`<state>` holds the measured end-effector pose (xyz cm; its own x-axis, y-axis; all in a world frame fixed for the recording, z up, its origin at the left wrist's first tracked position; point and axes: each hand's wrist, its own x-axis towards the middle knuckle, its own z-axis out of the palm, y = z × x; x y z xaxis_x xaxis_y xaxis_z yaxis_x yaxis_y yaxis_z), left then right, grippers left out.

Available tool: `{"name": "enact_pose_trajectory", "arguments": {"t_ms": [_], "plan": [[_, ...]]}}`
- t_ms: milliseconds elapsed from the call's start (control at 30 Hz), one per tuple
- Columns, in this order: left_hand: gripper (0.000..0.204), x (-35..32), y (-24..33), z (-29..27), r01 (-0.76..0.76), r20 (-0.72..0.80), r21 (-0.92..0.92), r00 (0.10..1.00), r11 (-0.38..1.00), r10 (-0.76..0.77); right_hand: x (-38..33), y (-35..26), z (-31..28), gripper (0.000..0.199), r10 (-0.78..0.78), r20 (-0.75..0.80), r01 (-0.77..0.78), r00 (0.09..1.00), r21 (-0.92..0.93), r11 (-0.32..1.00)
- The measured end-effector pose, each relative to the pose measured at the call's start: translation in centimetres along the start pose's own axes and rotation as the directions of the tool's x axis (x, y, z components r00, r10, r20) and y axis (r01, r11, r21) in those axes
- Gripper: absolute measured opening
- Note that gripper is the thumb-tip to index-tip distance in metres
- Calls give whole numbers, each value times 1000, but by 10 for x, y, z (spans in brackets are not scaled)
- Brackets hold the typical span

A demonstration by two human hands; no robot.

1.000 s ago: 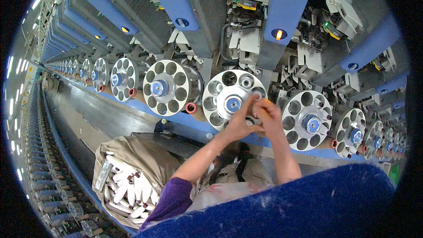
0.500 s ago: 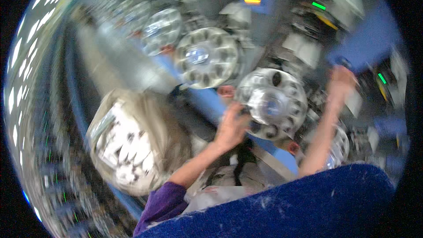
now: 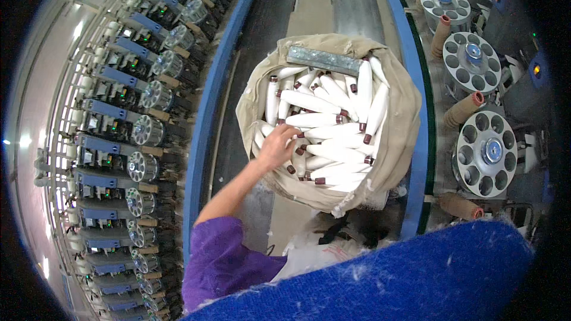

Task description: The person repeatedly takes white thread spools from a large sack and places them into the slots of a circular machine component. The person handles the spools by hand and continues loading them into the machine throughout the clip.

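Note:
A big beige cloth sack (image 3: 399, 160) with a rolled rim, its mouth spread wide, holds many white yarn bobbins (image 3: 309, 101) with dark red ends. My left hand (image 3: 277, 147) reaches over its near left side, fingers curled round the dark end of a yarn bobbin (image 3: 313, 133) in the pile. Part of the grip is hidden behind the fingers. My right hand is out of sight. A grey metal bar (image 3: 324, 59) lies across the far side of the sack's mouth.
Along the right stand winding machines with round, holed bobbin magazines (image 3: 486, 154) and brown cones (image 3: 464, 110) beside a blue rail (image 3: 418, 196). Another blue rail (image 3: 199, 160) and a long machine row (image 3: 113, 178) run along the left. Blue fuzzy fabric (image 3: 380, 279) covers the lower edge.
The view has swung from the right-hand machines to the sack. My left hand has left a magazine and is now among the bobbins. My right hand has gone out of view.

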<state>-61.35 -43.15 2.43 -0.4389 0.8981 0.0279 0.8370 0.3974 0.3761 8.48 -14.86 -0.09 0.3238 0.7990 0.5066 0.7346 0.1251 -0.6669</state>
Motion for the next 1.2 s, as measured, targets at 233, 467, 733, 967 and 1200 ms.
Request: {"name": "enact_pose_trajectory", "arguments": {"t_ms": [233, 467, 733, 967, 1200], "plan": [[42, 43, -85, -14, -433, 684, 174, 699, 884, 208, -262, -365, 210, 41, -537, 779, 115, 325, 531, 840], [35, 36, -73, -23, -782, 774, -109, 321, 614, 546, -319, -436, 286, 45, -492, 854, 592, -168, 487, 643], [32, 16, -17, -71, -583, 468, -146, 671, 799, 575, -275, -465, 299, 54, -535, 819, -789, -206, 185, 586], [19, -7, -21, -122, 26, 79, -945, 986, 326, 149, -334, -543, 346, 75, -577, 814, -547, 65, 513, 662], [18, 54, -53, -68, 394, 422, -767, 904, -507, 65, -263, -469, 325, 39, -927, 344, -985, -149, -130, 110]]}}
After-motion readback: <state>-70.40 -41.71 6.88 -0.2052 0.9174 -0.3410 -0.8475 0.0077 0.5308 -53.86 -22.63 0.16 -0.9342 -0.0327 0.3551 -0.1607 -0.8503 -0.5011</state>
